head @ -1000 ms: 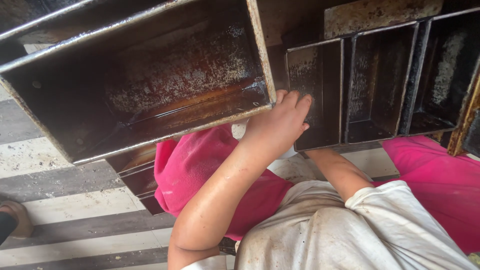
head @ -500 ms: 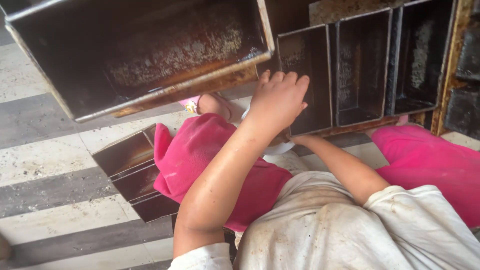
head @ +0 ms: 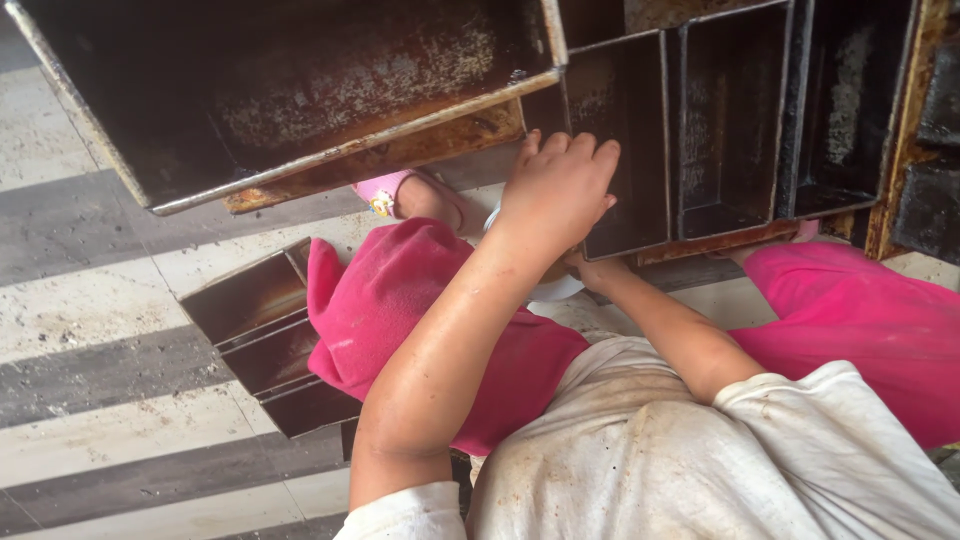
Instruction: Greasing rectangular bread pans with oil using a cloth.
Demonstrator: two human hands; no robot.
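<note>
The joined set of loaf tins (head: 700,130), dark and crusted inside, stands tilted just ahead of the left hand (head: 560,185), whose fingers are curled over the edge of the nearest tin's wall and grip it. The right hand (head: 588,268) lies directly under the left one, below the set's lower edge. It is almost wholly hidden, so how far it is open or what it has hold of cannot be told. This looks like the holding and steadying step on the tin set. Since several tins are joined, shifting them would call for support from below as well as the grip on the wall. To the left of the hand a larger single tin (head: 300,90) tilts overhead. Nearer the body a stack of smaller tins (head: 260,330) lies on the striped floor (head: 90,330), beside a pink-clad knee (head: 400,300).
</note>
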